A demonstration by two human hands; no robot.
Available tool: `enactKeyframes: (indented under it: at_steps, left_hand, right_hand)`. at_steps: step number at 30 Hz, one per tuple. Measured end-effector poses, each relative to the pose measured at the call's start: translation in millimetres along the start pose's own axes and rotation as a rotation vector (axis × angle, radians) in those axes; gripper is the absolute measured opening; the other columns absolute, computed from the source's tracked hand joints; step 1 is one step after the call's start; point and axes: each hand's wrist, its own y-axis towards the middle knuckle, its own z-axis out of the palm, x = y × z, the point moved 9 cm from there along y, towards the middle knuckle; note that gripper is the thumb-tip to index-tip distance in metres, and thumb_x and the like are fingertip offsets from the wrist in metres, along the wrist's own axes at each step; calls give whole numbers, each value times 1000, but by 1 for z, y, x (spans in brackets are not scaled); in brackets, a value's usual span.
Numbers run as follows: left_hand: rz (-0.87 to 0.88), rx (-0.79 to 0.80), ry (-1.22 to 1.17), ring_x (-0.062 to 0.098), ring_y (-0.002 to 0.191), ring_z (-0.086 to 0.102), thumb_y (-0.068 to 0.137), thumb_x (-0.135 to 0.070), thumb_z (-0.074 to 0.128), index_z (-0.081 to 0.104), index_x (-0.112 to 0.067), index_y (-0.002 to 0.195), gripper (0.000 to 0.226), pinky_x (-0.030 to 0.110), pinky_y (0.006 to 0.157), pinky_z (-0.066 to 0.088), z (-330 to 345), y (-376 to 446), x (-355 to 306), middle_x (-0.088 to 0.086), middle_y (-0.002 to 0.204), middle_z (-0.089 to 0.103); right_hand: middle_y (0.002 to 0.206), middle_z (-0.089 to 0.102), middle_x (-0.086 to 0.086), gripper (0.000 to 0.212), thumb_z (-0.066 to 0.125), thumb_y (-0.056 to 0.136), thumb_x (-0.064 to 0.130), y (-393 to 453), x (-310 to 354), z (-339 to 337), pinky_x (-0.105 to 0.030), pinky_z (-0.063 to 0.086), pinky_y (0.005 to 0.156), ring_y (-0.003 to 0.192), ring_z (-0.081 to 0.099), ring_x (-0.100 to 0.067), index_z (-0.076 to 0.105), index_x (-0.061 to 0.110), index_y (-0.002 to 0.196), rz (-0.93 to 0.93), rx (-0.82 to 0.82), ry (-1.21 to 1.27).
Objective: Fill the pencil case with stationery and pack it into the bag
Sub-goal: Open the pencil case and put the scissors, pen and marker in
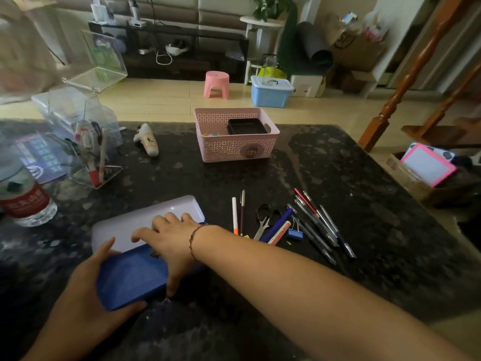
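Observation:
A blue pencil case (pixel 132 277) lies open on the dark table, its pale lid (pixel 145 217) tipped back away from me. My left hand (pixel 86 287) grips the case's near left corner. My right hand (pixel 169 238) reaches across with fingers spread on the lid's inner face and thumb on the blue half. To the right lies loose stationery: a white pen with an orange tip (pixel 235 216), small scissors (pixel 263 220), a blue marker (pixel 277 225), a blue binder clip (pixel 295 231) and several pens (pixel 320 222). No bag is in view.
A pink perforated basket (pixel 235 145) holding a black tray stands at mid-table. A clear organiser with pens (pixel 88 149) and a water bottle (pixel 24 196) sit at the left. A small white figurine (pixel 148 139) lies near the far edge.

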Motion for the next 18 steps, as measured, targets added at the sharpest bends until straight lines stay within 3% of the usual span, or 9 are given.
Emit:
enactKeyframes:
  at_steps: [6, 9, 13, 15, 18]
  left_hand:
    - [-21, -14, -22, 17, 113, 49, 22, -79, 75, 6, -58, 140, 138, 44, 95, 41, -5, -4, -12, -7, 122, 49]
    - [-43, -46, -52, 12, 111, 46, 22, -66, 81, -4, -65, 135, 142, 43, 94, 42, -9, -7, -17, -12, 123, 44]
    - [-43, -57, -57, 15, 115, 48, 31, -39, 97, -7, -68, 128, 145, 38, 95, 41, -5, -7, -23, -13, 125, 41]
    - [-71, -41, -76, 16, 117, 48, 29, -46, 95, -7, -61, 132, 146, 41, 98, 41, -4, -7, -21, -14, 127, 37]
    - [-74, -33, -67, 11, 114, 48, 31, -60, 89, -8, -66, 134, 142, 43, 96, 45, -6, -10, -13, -19, 128, 40]
  right_hand:
    - [131, 36, -6, 112, 85, 50, 57, 1, 1, -2, -48, 33, 101, 120, 32, -25, 27, 27, 141, -11, 43, -35]
    - [124, 35, -4, 101, 84, 52, 55, -9, 8, -11, -43, 41, 92, 112, 33, -22, 35, 23, 134, -59, -55, -23]
    - [121, 37, -4, 97, 84, 52, 49, -26, 14, -18, -39, 36, 85, 109, 38, -23, 35, 21, 131, -87, -241, -55]
    - [117, 40, -4, 95, 82, 55, 49, -34, 16, -20, -37, 34, 82, 104, 44, -24, 33, 22, 132, -80, -308, -86]
    - [115, 44, -3, 91, 76, 56, 51, -59, 10, -33, -37, 37, 81, 100, 49, -23, 32, 23, 131, -68, -419, -95]
